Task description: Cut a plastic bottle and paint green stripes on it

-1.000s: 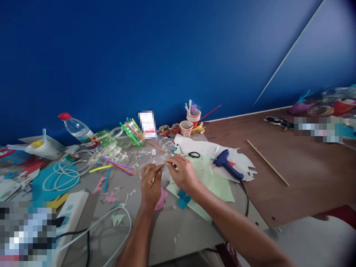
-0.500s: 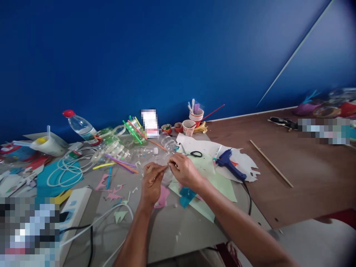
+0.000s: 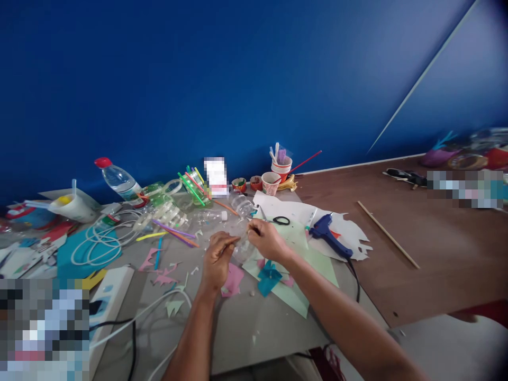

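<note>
Over the middle of the grey table, my left hand (image 3: 217,260) is closed, fingers pressed together and pointing right. My right hand (image 3: 266,241) is closed in a pinch just beside it, with a small gap between the two. Whatever the fingers hold is too small to make out. Below my hands lie a pink paper scrap (image 3: 233,280) and a teal paper piece (image 3: 269,279), on or beside a pale green sheet (image 3: 321,264). Past my right hand are scissors (image 3: 281,220) with black handles, partly hidden, and a blue glue gun (image 3: 330,236).
Clear plastic bottles (image 3: 119,179), colourful straws (image 3: 174,233) and a coiled white cable (image 3: 95,246) crowd the left. A white power strip (image 3: 113,291) lies near the front left. Paper cups (image 3: 270,184) stand against the wall; a wooden stick (image 3: 387,234) lies right.
My hands have drawn slightly apart, the right one moving a little to the right. More of the teal paper now shows. The whole view has shifted slightly.
</note>
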`<state>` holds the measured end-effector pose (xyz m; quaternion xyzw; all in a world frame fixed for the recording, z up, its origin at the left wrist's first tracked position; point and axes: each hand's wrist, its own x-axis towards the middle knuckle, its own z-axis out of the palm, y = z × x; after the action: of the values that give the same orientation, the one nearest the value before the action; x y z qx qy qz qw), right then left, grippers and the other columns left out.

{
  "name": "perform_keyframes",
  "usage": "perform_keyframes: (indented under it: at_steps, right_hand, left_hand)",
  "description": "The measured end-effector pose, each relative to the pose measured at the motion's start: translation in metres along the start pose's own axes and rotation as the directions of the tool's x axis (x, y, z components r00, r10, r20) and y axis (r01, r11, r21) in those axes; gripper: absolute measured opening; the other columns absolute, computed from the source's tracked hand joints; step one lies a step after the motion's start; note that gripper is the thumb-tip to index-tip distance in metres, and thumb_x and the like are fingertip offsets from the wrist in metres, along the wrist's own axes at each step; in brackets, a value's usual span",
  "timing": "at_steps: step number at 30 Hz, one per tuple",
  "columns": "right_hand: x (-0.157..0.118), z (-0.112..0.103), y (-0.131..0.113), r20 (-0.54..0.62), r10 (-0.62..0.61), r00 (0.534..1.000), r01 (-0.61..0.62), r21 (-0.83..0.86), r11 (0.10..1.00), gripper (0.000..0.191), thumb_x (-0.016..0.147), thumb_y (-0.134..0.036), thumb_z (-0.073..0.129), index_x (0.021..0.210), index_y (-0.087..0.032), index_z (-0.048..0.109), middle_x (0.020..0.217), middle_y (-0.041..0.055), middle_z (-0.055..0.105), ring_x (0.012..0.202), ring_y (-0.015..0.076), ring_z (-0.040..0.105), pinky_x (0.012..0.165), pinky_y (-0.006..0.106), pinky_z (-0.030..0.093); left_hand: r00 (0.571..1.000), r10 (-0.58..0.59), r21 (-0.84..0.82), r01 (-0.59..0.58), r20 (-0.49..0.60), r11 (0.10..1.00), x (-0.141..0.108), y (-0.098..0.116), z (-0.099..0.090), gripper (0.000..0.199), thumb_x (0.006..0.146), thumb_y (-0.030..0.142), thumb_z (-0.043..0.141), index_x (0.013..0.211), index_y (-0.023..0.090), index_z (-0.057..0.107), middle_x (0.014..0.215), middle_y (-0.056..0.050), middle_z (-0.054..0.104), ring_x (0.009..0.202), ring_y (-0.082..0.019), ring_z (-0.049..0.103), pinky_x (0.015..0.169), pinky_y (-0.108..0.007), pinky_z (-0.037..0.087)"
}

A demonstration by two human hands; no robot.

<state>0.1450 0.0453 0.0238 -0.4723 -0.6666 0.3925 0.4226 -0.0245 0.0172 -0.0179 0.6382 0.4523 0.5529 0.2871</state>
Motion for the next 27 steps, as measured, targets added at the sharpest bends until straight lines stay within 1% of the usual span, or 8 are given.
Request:
perform_keyframes:
  at_steps: [3,5,9,14,17,21,24,27]
  right_hand:
    - [0.002,-0.009,-0.001,0.038,0.112,0.993,-0.116,0.163,0.98,0.009,0.071,-0.02,0.044,0.063,-0.019,0.047,0.055,-0.0059,0.037,0.049,0.0087,0.032,0.048,0.023,0.027]
    - [0.003,-0.011,-0.001,0.041,0.107,0.993,-0.113,0.213,0.971,0.014,0.076,-0.025,0.047,0.067,-0.018,0.053,0.056,-0.0046,0.043,0.05,0.0092,0.037,0.05,0.023,0.031]
    - [0.0,-0.004,0.001,-0.029,-0.031,0.999,0.036,0.151,0.988,0.025,0.085,-0.032,0.046,0.073,-0.016,0.062,0.07,0.0023,0.059,0.064,0.0134,0.053,0.062,0.026,0.042]
    - [-0.005,0.001,0.001,-0.149,-0.218,0.964,0.211,-0.059,0.976,0.018,0.081,-0.017,0.054,0.091,-0.017,0.068,0.094,0.0091,0.066,0.088,0.0203,0.061,0.081,0.033,0.047]
    - [-0.004,-0.01,-0.001,0.003,-0.31,0.951,0.31,0.018,0.951,0.033,0.083,-0.018,0.055,0.115,-0.02,0.064,0.127,0.0123,0.059,0.12,0.0244,0.052,0.099,0.04,0.041]
    - [-0.001,-0.027,-0.001,0.318,-0.258,0.912,0.217,0.158,0.963,0.025,0.087,-0.026,0.054,0.108,-0.021,0.067,0.115,0.0079,0.067,0.112,0.023,0.058,0.096,0.039,0.043]
    - [0.001,-0.031,0.002,0.4,-0.201,0.894,0.142,0.173,0.975,0.013,0.083,-0.026,0.059,0.087,-0.017,0.068,0.095,0.0064,0.07,0.092,0.0205,0.064,0.084,0.034,0.048]
    - [0.002,-0.026,0.003,0.364,-0.172,0.916,0.145,0.099,0.984,0.008,0.081,-0.019,0.059,0.078,-0.017,0.066,0.084,0.0034,0.067,0.081,0.0174,0.062,0.077,0.031,0.047]
  left_hand:
    - [0.998,-0.038,-0.074,0.034,-0.054,0.997,0.001,-0.001,-0.003,0.016,0.081,0.029,0.061,0.089,0.025,0.075,0.095,-0.005,0.065,0.102,-0.02,0.057,0.091,-0.035,0.044]
    - [0.995,-0.057,-0.093,0.05,-0.077,0.994,0.002,-0.001,-0.004,0.016,0.08,0.031,0.062,0.088,0.024,0.075,0.096,-0.006,0.065,0.103,-0.021,0.058,0.092,-0.035,0.044]
    - [0.995,-0.053,-0.061,0.048,-0.081,0.997,0.002,0.001,-0.004,0.02,0.08,0.036,0.063,0.09,0.023,0.075,0.094,-0.007,0.066,0.103,-0.022,0.058,0.094,-0.038,0.043]
    - [0.994,-0.095,-0.099,0.089,-0.055,0.991,0.002,0.004,-0.002,0.021,0.079,0.037,0.063,0.089,0.023,0.074,0.093,-0.007,0.066,0.1,-0.021,0.058,0.091,-0.036,0.045]
    - [0.979,-0.201,-0.286,0.19,-0.012,0.939,0.001,0.004,-0.002,0.021,0.076,0.037,0.065,0.087,0.021,0.074,0.087,-0.005,0.066,0.086,-0.019,0.06,0.078,-0.032,0.048]
    - [0.958,-0.28,-0.423,0.28,0.065,0.862,-0.001,0.004,-0.002,0.024,0.073,0.039,0.068,0.085,0.02,0.073,0.084,-0.005,0.067,0.073,-0.016,0.061,0.068,-0.03,0.048]
    - [0.971,-0.217,-0.289,0.237,0.102,0.927,0.0,0.006,-0.004,0.026,0.078,0.039,0.065,0.095,0.02,0.071,0.093,-0.007,0.068,0.088,-0.021,0.063,0.079,-0.034,0.049]
    - [0.997,-0.074,-0.029,0.073,-0.037,0.997,0.002,0.009,-0.005,0.027,0.083,0.034,0.061,0.106,0.021,0.066,0.106,-0.009,0.066,0.104,-0.022,0.059,0.094,-0.039,0.044]
